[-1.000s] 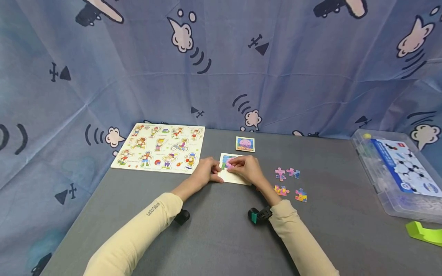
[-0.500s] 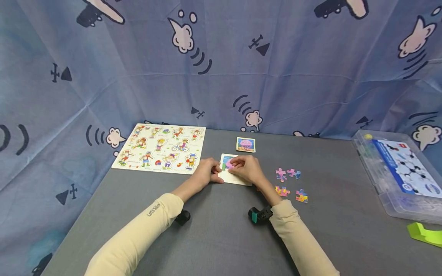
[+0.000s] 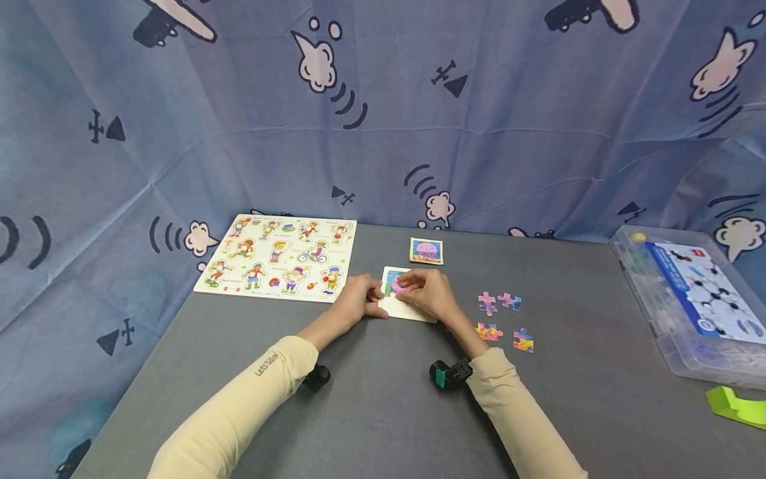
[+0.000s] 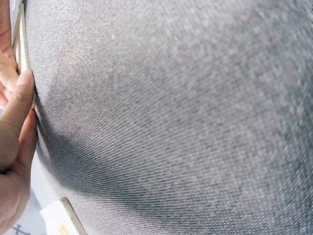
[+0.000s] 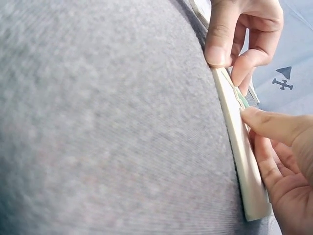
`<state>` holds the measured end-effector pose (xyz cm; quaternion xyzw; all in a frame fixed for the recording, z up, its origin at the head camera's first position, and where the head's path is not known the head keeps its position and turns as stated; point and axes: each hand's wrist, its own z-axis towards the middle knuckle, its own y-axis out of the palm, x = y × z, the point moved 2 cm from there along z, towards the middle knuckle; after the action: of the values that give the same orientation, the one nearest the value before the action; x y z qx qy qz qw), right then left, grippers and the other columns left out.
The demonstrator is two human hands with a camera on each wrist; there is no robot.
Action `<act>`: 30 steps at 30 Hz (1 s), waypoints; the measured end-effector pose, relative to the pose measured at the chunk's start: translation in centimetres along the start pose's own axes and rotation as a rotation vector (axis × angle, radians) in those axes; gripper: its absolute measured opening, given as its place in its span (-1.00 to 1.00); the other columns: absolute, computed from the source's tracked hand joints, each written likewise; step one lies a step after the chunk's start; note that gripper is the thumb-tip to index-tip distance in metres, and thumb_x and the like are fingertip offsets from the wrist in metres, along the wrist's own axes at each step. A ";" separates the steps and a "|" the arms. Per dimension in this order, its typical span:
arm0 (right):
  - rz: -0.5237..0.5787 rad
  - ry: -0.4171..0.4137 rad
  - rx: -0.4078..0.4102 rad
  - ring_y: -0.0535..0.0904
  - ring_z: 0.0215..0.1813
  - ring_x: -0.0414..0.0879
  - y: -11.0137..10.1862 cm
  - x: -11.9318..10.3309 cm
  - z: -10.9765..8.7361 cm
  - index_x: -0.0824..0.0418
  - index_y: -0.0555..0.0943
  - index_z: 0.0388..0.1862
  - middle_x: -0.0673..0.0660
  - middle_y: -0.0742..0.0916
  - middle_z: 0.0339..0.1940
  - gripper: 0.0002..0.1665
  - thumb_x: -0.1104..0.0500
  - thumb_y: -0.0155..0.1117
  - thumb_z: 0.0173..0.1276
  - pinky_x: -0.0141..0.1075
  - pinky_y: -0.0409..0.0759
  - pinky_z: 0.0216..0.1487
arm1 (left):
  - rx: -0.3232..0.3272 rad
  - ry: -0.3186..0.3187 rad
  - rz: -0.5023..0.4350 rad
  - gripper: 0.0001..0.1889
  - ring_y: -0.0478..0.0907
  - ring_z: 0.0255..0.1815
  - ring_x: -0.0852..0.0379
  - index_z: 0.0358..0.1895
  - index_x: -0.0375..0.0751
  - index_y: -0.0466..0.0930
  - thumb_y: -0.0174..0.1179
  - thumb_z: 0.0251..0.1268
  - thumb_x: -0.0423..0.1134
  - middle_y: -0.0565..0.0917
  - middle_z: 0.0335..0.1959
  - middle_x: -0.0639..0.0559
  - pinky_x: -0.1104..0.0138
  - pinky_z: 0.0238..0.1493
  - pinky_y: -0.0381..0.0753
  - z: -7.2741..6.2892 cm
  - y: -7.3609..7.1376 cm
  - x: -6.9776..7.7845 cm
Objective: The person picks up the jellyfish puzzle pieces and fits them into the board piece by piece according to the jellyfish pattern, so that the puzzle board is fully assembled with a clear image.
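Note:
A small cream puzzle board (image 3: 407,310) lies on the grey table, with part of a blue, green and pink picture in its upper left. At its left edge my left hand (image 3: 354,297) grips the board between thumb and fingers. My right hand (image 3: 428,293) pinches a pink puzzle piece (image 3: 396,285) against the board's picture; the fingers hide most of that piece. In the right wrist view the thick board edge (image 5: 244,166) runs beneath both hands. Several loose jigsaw pieces (image 3: 487,304) lie to the right of my right hand.
Behind the board lies a small picture tile (image 3: 426,251) with a pink octopus-like figure. A large board of sports figures (image 3: 278,256) is at the back left. On the right sit a clear plastic case (image 3: 664,332) and a lime-green curved object (image 3: 737,407). A blue curtain (image 3: 383,120) hangs behind.

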<state>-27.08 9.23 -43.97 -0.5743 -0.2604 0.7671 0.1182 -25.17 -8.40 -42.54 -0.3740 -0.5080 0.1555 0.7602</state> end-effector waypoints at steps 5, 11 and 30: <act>0.011 0.002 -0.001 0.69 -0.35 -0.05 0.0 0.1 0.0 0.38 0.71 -0.23 0.21 0.77 -0.35 -0.71 0.37 0.51 0.01 -0.45 0.56 -0.37 | -0.004 0.012 0.001 -0.68 0.54 -0.44 0.05 -0.48 -0.38 0.62 0.58 -0.28 -0.30 0.54 -0.50 -0.08 0.42 -0.38 0.50 0.1 0.1 -0.1; -0.006 0.016 -0.014 0.68 -0.38 -0.09 0.0 0.0 0.1 0.35 0.71 -0.25 0.19 0.77 -0.34 -0.73 0.35 0.52 0.02 -0.45 0.54 -0.40 | -0.009 0.003 0.015 -0.67 0.54 -0.43 0.07 -0.50 -0.37 0.61 0.58 -0.28 -0.28 0.55 -0.50 -0.07 0.41 -0.36 0.50 0.2 0.1 -0.2; 0.244 0.036 -0.016 0.69 -0.25 0.06 -1.0 0.5 -0.3 0.51 0.63 -0.12 0.39 0.72 -0.23 -0.66 0.44 0.43 0.09 -0.50 0.54 -0.34 | -0.009 -0.035 0.028 -0.68 0.50 -0.46 0.09 -0.52 -0.38 0.60 0.59 -0.31 -0.33 0.54 -0.54 -0.07 0.42 -0.38 0.46 0.2 0.1 0.3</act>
<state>-27.06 10.42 -43.91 -0.6164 -0.1926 0.7631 0.0242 -25.26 -8.06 -42.41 -0.3815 -0.5166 0.1702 0.7474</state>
